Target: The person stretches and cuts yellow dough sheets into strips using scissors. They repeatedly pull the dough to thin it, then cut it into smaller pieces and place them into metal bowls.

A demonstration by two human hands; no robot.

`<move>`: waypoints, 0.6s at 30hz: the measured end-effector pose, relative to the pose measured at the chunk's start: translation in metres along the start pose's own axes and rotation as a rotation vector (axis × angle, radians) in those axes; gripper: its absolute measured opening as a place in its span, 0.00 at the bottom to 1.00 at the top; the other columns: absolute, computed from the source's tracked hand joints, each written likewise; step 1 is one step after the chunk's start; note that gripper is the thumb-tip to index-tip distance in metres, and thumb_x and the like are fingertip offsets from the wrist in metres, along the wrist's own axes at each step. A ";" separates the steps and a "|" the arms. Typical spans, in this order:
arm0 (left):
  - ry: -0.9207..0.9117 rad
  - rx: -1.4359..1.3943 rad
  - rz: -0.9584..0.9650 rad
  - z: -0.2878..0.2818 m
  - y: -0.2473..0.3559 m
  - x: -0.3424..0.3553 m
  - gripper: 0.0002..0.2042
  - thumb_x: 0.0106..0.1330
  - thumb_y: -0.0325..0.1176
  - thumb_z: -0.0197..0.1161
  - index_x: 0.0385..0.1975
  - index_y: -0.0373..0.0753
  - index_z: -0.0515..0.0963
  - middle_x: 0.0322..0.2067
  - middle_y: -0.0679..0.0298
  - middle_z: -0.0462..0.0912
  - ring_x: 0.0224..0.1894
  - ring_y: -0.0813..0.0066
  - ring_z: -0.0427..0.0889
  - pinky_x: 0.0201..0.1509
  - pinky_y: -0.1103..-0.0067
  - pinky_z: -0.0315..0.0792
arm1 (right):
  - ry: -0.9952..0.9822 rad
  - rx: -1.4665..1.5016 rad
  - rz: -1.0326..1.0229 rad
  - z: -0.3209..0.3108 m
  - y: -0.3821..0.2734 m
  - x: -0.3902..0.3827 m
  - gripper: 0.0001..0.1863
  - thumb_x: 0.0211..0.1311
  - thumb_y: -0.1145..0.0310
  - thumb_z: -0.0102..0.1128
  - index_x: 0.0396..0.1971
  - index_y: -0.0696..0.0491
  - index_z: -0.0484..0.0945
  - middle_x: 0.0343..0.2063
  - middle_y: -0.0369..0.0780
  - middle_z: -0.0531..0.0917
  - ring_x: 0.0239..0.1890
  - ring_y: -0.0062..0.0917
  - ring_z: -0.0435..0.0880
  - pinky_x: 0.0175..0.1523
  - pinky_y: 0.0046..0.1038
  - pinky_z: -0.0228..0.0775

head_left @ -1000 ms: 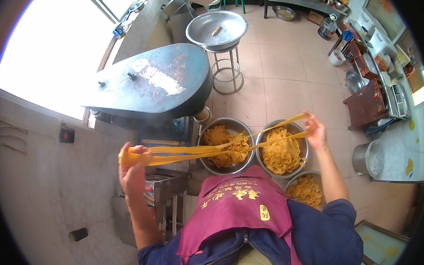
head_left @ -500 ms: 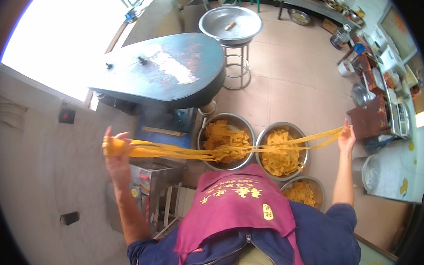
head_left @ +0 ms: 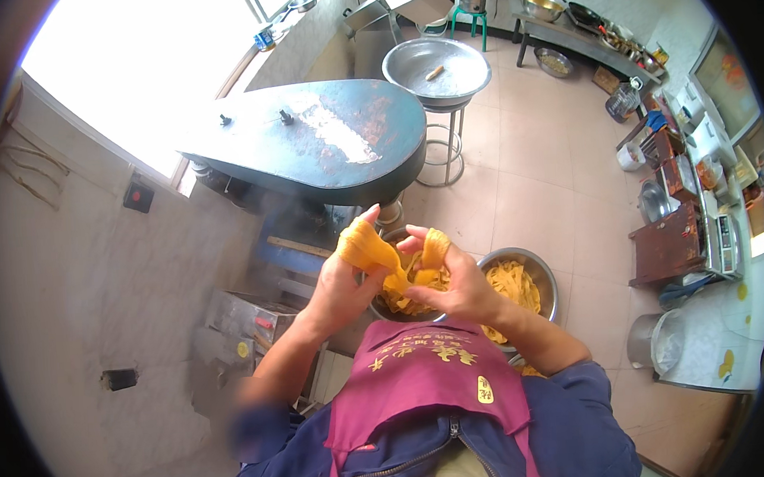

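Observation:
Both hands are close together in front of my chest, above a metal bowl heaped with yellow noodles. Flat yellow noodle strips (head_left: 367,246) wrap in a thick band round the fingers of my left hand (head_left: 334,286). From there they run down toward my right hand (head_left: 469,287), whose fingers carry a loop of the same strips, its thumb pointing at the left hand. Under the hands, the noodles (head_left: 432,279) in the bowl are partly covered. Right of it stands a second metal bowl (head_left: 552,283) of noodles, partly behind my right forearm. A third is mostly hidden below that arm.
A teal machine cover (head_left: 342,137) stands ahead on the left, with a blue part below it. Beyond is a wide metal basin (head_left: 438,63) on a round stand, holding a short wooden stick. Along the right are a brown cabinet (head_left: 669,242) and a white counter (head_left: 707,342).
My hands were stretched wide apart with the noodle strips drawn long between them. They have come together at the middle, and the strips are now gathered in short loops.

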State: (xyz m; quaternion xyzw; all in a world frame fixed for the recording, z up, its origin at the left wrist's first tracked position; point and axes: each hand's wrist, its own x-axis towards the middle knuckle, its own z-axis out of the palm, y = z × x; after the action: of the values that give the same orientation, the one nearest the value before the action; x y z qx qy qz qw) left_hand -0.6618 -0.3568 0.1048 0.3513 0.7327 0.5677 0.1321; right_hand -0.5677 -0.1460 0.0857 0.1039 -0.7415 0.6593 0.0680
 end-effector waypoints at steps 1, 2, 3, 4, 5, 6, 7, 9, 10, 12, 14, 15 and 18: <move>0.021 -0.054 -0.020 0.007 0.004 0.003 0.36 0.68 0.18 0.64 0.76 0.38 0.58 0.46 0.64 0.82 0.49 0.77 0.84 0.57 0.78 0.78 | 0.017 -0.018 -0.015 0.004 -0.003 0.003 0.39 0.62 0.75 0.73 0.71 0.58 0.63 0.52 0.40 0.82 0.54 0.25 0.82 0.61 0.27 0.74; 0.040 -0.110 -0.047 0.013 0.008 0.004 0.35 0.67 0.19 0.66 0.75 0.38 0.61 0.43 0.66 0.83 0.47 0.78 0.84 0.56 0.78 0.78 | 0.035 -0.032 -0.024 0.008 -0.006 0.004 0.38 0.61 0.72 0.74 0.70 0.59 0.65 0.50 0.40 0.83 0.51 0.24 0.83 0.59 0.26 0.75; 0.042 -0.027 -0.006 0.016 0.013 0.006 0.32 0.68 0.20 0.66 0.72 0.37 0.65 0.39 0.67 0.84 0.43 0.80 0.83 0.51 0.80 0.78 | 0.051 -0.047 -0.033 0.010 -0.008 0.005 0.38 0.60 0.70 0.76 0.68 0.60 0.67 0.48 0.40 0.83 0.47 0.24 0.83 0.56 0.24 0.76; 0.044 0.056 0.033 0.016 0.019 0.011 0.28 0.68 0.22 0.66 0.69 0.37 0.69 0.36 0.68 0.84 0.39 0.83 0.83 0.46 0.82 0.78 | 0.015 0.034 0.023 0.009 -0.004 0.005 0.35 0.61 0.70 0.76 0.65 0.60 0.69 0.45 0.39 0.84 0.44 0.22 0.83 0.53 0.24 0.76; 0.041 0.136 0.074 0.016 0.020 0.015 0.25 0.68 0.23 0.67 0.66 0.36 0.74 0.32 0.69 0.85 0.35 0.85 0.82 0.41 0.83 0.78 | -0.015 0.113 0.081 0.005 0.003 0.005 0.32 0.61 0.70 0.75 0.63 0.60 0.71 0.42 0.38 0.85 0.40 0.21 0.83 0.50 0.23 0.77; -0.043 0.028 -0.082 0.011 0.019 0.015 0.20 0.69 0.24 0.66 0.61 0.36 0.77 0.30 0.70 0.84 0.31 0.86 0.80 0.36 0.84 0.75 | -0.053 0.197 0.143 0.002 0.004 0.006 0.29 0.62 0.69 0.75 0.61 0.60 0.74 0.39 0.38 0.85 0.36 0.20 0.84 0.47 0.22 0.77; -0.126 -0.081 -0.236 0.002 0.015 0.015 0.16 0.70 0.26 0.65 0.57 0.36 0.80 0.27 0.70 0.83 0.27 0.87 0.77 0.31 0.85 0.73 | -0.086 0.334 0.362 -0.013 -0.004 0.003 0.19 0.65 0.68 0.73 0.51 0.61 0.80 0.34 0.37 0.85 0.28 0.16 0.81 0.35 0.19 0.75; -0.300 -0.212 -0.370 -0.022 0.014 0.009 0.10 0.73 0.30 0.61 0.45 0.34 0.86 0.20 0.70 0.81 0.16 0.90 0.69 0.19 0.86 0.62 | -0.073 0.617 0.459 -0.054 0.003 -0.013 0.09 0.71 0.70 0.65 0.44 0.60 0.84 0.29 0.36 0.84 0.21 0.13 0.77 0.25 0.16 0.69; -0.300 -0.283 -0.398 -0.038 0.011 0.002 0.12 0.75 0.32 0.57 0.46 0.31 0.85 0.19 0.68 0.80 0.16 0.86 0.73 0.20 0.85 0.66 | 0.006 0.348 0.005 -0.069 0.018 -0.028 0.09 0.73 0.72 0.62 0.46 0.60 0.83 0.22 0.35 0.82 0.18 0.13 0.75 0.24 0.15 0.70; -0.063 -0.485 -0.224 -0.072 -0.018 -0.026 0.15 0.75 0.27 0.51 0.51 0.23 0.80 0.20 0.66 0.79 0.18 0.80 0.76 0.24 0.82 0.72 | 0.029 1.204 0.124 -0.131 0.051 -0.062 0.19 0.81 0.66 0.47 0.57 0.67 0.75 0.12 0.26 0.70 0.13 0.11 0.71 0.29 0.20 0.75; 0.203 -0.394 -0.015 -0.104 -0.045 -0.045 0.17 0.78 0.30 0.53 0.61 0.27 0.74 0.30 0.61 0.80 0.30 0.76 0.81 0.38 0.81 0.78 | 0.187 1.381 0.139 -0.182 0.034 -0.092 0.24 0.83 0.65 0.41 0.66 0.69 0.66 0.10 0.27 0.63 0.09 0.13 0.64 0.36 0.24 0.71; 0.357 -0.282 -0.063 -0.119 -0.048 -0.056 0.18 0.78 0.31 0.55 0.62 0.28 0.73 0.35 0.61 0.81 0.40 0.75 0.82 0.49 0.78 0.78 | 0.314 1.348 0.148 -0.205 0.031 -0.114 0.26 0.84 0.65 0.39 0.70 0.69 0.60 0.10 0.28 0.63 0.09 0.14 0.62 0.35 0.23 0.69; 0.503 0.060 -0.023 -0.156 -0.051 -0.078 0.18 0.77 0.31 0.55 0.63 0.37 0.76 0.52 0.57 0.84 0.58 0.69 0.81 0.66 0.74 0.73 | 0.495 1.270 0.133 -0.241 0.022 -0.154 0.30 0.84 0.66 0.38 0.76 0.65 0.48 0.10 0.28 0.63 0.08 0.13 0.60 0.34 0.22 0.70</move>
State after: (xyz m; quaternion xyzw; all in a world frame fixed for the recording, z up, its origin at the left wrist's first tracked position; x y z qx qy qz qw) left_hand -0.7170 -0.5297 0.0913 0.1944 0.7630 0.6137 -0.0582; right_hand -0.4321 0.1055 0.0573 -0.0760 -0.1785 0.9736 0.1206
